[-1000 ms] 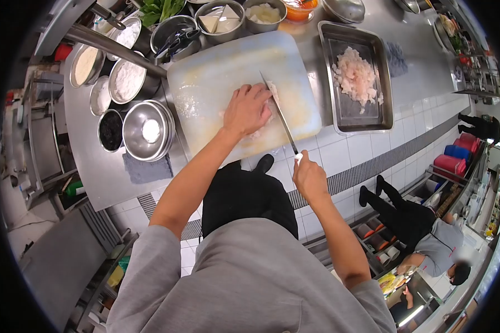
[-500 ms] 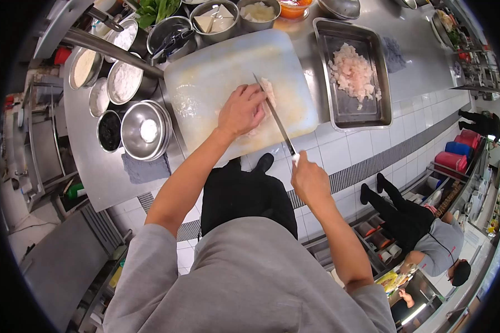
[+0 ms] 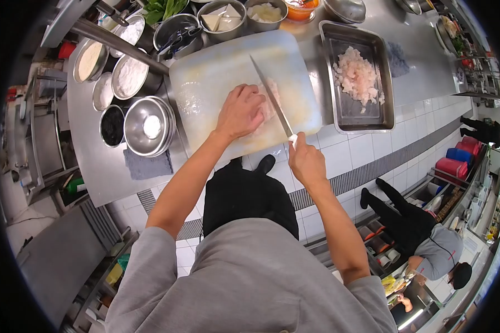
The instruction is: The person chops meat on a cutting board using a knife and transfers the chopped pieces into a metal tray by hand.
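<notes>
My right hand (image 3: pixel 307 162) grips the white handle of a long kitchen knife (image 3: pixel 279 113), its blade pointing forward and slightly left across the cutting board (image 3: pixel 203 72). Beside the blade lies pale pink raw meat (image 3: pixel 276 93); whether it is fish or poultry I cannot tell. With fingers bent, my left hand (image 3: pixel 241 112) presses the meat down just left of the blade, hiding part of it. To the right, a deep metal tray (image 3: pixel 364 119) holds a heap of chopped pale meat (image 3: pixel 356 75).
Nested steel bowls (image 3: pixel 144 126) and containers of white powder (image 3: pixel 130 77) stand left of the board. Behind it are a pot with dark-handled utensils (image 3: pixel 178 39), tofu-like blocks (image 3: pixel 223 21) and orange liquid (image 3: pixel 301 6). A metal rail (image 3: pixel 114 41) crosses the left side. A co-worker (image 3: pixel 436 250) stands at right.
The knife and my right hand have moved forward, and the blade now reaches further across the board. My left hand stays on the meat. The view has shifted slightly.
</notes>
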{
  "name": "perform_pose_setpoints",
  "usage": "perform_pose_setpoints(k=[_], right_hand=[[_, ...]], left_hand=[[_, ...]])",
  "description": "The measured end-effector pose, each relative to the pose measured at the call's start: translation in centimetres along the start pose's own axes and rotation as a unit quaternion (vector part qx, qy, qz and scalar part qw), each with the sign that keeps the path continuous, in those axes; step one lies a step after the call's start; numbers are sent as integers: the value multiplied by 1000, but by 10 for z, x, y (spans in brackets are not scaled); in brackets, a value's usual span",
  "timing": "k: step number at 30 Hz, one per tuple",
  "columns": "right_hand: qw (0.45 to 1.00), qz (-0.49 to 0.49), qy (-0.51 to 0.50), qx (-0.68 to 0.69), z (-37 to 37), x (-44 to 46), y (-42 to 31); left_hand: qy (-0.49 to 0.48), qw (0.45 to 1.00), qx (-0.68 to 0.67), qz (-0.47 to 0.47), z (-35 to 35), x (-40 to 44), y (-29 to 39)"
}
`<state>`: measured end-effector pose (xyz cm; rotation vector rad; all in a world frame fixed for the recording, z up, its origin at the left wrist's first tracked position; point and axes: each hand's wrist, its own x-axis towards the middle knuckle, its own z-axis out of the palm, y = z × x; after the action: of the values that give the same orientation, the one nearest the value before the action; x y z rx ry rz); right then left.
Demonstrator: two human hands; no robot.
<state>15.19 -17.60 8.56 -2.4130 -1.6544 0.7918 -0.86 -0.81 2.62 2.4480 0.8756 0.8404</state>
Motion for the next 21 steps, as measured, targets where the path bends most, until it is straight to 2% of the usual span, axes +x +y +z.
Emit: perform_pose_setpoints(k=[2,8,11,13,18,21], right_hand=[[1000,-1,6,7,-7,-10,-6],[996,23,-61,-63,-23,-32,-5],[997,3,-63,-49,-10,-16,4],[999,-14,-19,-35,10,10,0],[995,16,-71,-61,4,-15,6],[998,12,-38,-47,25,-5,13]], left_hand=[[-25,999,2,19,1,0,1],[5,1000,17,12,10,0,1],[27,999,14,17,11,1,2],[22,1000,8,9,11,1,3],[-8,1000,13,-10,9,-2,1],[14,1000,8,-3,9,0,-1]])
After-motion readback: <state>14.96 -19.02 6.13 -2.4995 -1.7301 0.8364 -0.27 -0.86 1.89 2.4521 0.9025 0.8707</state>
